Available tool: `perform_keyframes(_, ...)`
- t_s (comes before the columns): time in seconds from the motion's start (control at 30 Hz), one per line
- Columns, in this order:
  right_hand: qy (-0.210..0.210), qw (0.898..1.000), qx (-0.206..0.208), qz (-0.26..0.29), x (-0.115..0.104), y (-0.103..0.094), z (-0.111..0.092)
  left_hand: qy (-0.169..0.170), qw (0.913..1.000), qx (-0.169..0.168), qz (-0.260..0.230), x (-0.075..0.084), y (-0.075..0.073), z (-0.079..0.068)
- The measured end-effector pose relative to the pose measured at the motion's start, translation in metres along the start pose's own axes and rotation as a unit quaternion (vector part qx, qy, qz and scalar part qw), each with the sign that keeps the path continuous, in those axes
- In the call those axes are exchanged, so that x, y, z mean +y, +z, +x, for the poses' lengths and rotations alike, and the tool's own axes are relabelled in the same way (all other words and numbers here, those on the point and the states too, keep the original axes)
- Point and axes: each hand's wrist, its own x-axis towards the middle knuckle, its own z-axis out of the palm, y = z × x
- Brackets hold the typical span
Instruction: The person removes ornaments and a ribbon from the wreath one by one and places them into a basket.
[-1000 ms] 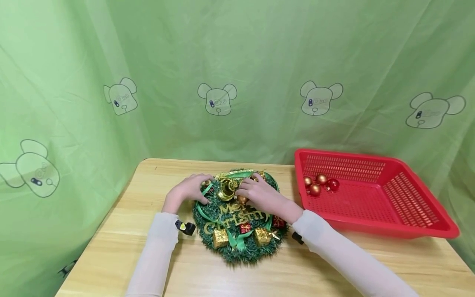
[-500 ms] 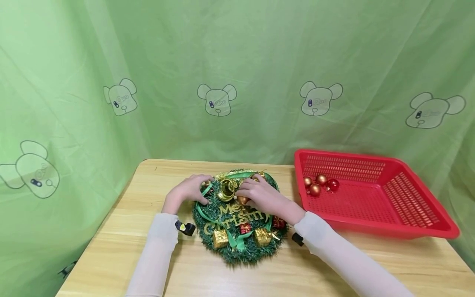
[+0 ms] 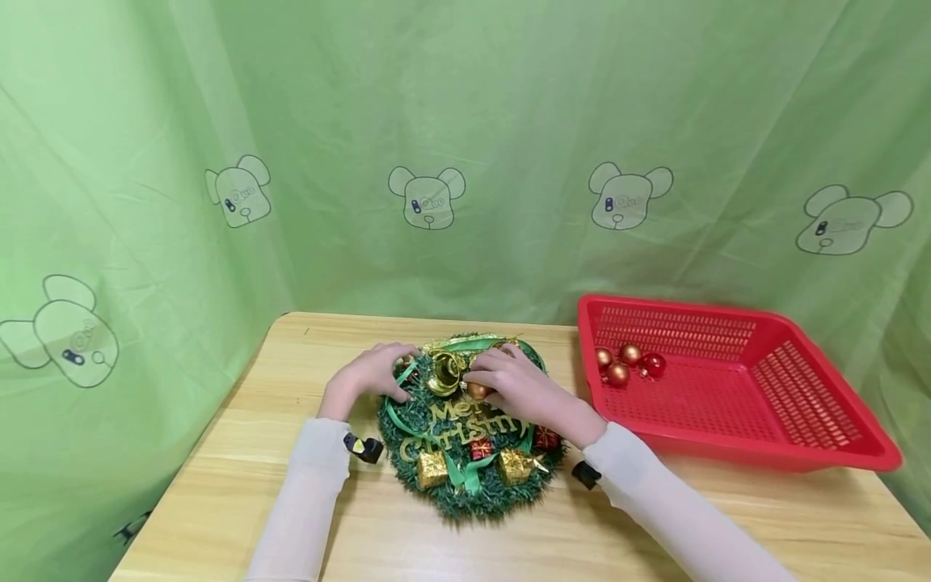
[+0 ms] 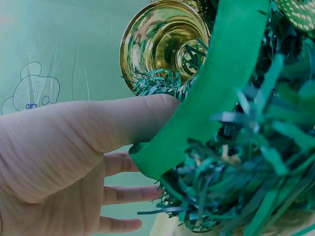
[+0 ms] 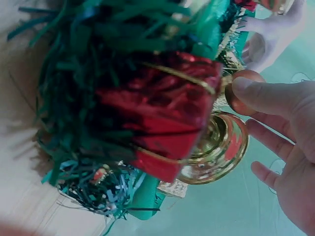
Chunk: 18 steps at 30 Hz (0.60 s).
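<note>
- The wreath (image 3: 469,428) is round, dark green tinsel wound with green ribbon (image 4: 216,93), carrying a gold bell (image 3: 444,370), gold lettering, and small red and gold gift boxes.
- The right hand (image 3: 512,384) lies over the wreath's upper middle, thumb and fingers pinching a small copper ball (image 5: 244,91) just beside the bell.
- The left hand (image 3: 371,372) rests at the wreath's upper left edge, fingers relaxed and nearly straight, thumb against the ribbon.
- The red basket (image 3: 800,436) sits well to the right of the right hand; bare table (image 3: 240,477) lies left of the left hand.
</note>
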Motion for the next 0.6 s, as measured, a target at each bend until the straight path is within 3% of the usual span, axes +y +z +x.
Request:
perform_keyframes(0.27,0.012,1.0,-0.004,0.001,-0.003,-0.006,-0.0045,0.003,1.0,0.0,0.003,-0.0009,0.0005,0.0007)
perform_keyframes(0.6,-0.016,0.999,0.031,-0.014,-0.003,-0.0035,-0.0065,0.002,0.9999,0.01,0.005,-0.0022,0.0022,0.0011)
